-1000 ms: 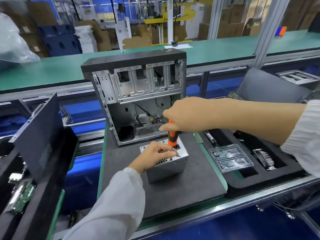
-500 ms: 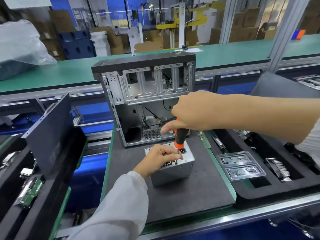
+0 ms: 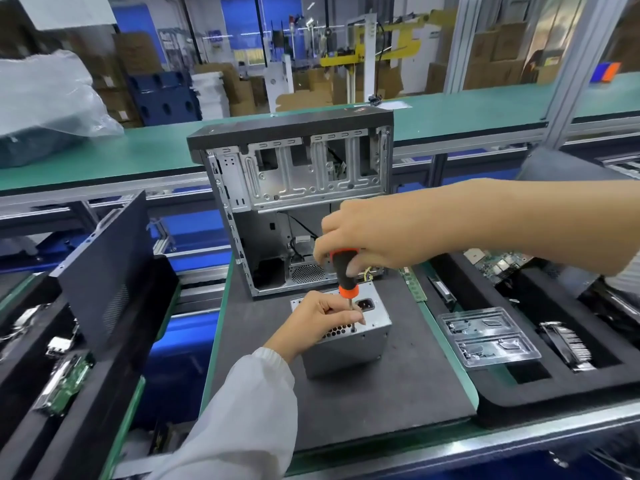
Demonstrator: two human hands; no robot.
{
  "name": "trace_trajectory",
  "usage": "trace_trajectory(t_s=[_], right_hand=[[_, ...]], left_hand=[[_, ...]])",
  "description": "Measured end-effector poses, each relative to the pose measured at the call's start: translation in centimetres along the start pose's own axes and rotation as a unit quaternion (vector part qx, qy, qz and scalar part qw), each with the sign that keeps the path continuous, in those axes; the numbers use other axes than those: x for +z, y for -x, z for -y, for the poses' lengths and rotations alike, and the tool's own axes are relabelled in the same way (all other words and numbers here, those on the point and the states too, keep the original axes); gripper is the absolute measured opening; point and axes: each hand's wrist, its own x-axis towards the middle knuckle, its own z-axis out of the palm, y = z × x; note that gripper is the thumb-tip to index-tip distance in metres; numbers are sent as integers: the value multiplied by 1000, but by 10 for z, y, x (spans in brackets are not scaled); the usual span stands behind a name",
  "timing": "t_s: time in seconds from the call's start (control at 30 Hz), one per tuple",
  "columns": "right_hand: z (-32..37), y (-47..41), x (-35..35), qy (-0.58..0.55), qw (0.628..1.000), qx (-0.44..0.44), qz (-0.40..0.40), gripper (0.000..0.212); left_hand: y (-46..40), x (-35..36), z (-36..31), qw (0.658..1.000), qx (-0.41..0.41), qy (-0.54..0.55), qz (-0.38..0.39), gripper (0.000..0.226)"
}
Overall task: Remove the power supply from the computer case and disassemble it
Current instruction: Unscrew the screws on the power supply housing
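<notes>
Power supply [image 3: 346, 341]: silver metal box standing on the dark mat [image 3: 381, 393], just in front of the open computer case [image 3: 298, 195]. Right hand [image 3: 367, 233]: fingers curled round the black-and-orange screwdriver [image 3: 344, 271], held upright with its tip down at the unit's top face. Left hand [image 3: 318, 317]: fingers bent, resting on the unit's top and pinching near the screwdriver shaft.

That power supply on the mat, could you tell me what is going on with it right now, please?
A person is unscrewing the power supply, which is already out of the computer case and sits on the dark mat in front of it. The right hand grips an orange and black screwdriver pointed down at its top face. The left hand steadies the shaft near the tip.
</notes>
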Motion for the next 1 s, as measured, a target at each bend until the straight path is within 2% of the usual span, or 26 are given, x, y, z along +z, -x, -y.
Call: trace_trajectory(t_s=[0.07, 0.1, 0.17, 0.23, 0.37, 0.53, 0.57, 0.63, 0.67, 0.73, 0.8, 0.93, 1.0], right_hand=[[3, -1, 2, 14, 996, 80, -32, 58], [5, -2, 3, 47, 991, 117, -43, 63], [7, -4, 7, 98, 984, 140, -55, 59], [3, -3, 12, 92, 987, 122, -52, 49], [-5, 0, 6, -48, 998, 25, 28, 19], [-10, -2, -7, -80, 996, -3, 36, 22], [-10, -2, -7, -81, 996, 14, 18, 29], [-8, -2, -5, -52, 996, 77, -17, 65], [-5, -3, -3, -16, 994, 107, -23, 74], [-2, -7, 4, 51, 990, 127, -33, 67], [-4, -8, 8, 64, 991, 108, -38, 51], [-12, -1, 2, -31, 998, 49, 39, 15], [-13, 0, -1, -67, 996, 25, 57, 15]], left_hand=[[-1, 1, -2, 1000, -1, -14, 0, 13], [-1, 2, -2, 1000, -2, -16, -2, 12], [-2, 3, -2, 1000, -5, -10, -7, 11], [-2, 3, -2, 1000, -8, 7, -7, 9], [-1, 1, 1, 999, -4, 32, 10, 12], [-1, 3, 0, 1000, -6, 17, -8, 15], [-1, 3, 0, 1000, -6, 17, -9, 16], [-1, 3, 0, 1000, -2, 12, -10, 16], [-1, 3, 1, 1000, -1, 11, -13, 16], [-2, 3, 1, 1000, -2, 11, -15, 15], [-2, 3, 2, 1000, 0, 13, -10, 16], [0, 2, 3, 1000, 11, 26, 4, 12], [-1, 3, 3, 1000, 16, 16, 1, 13]])
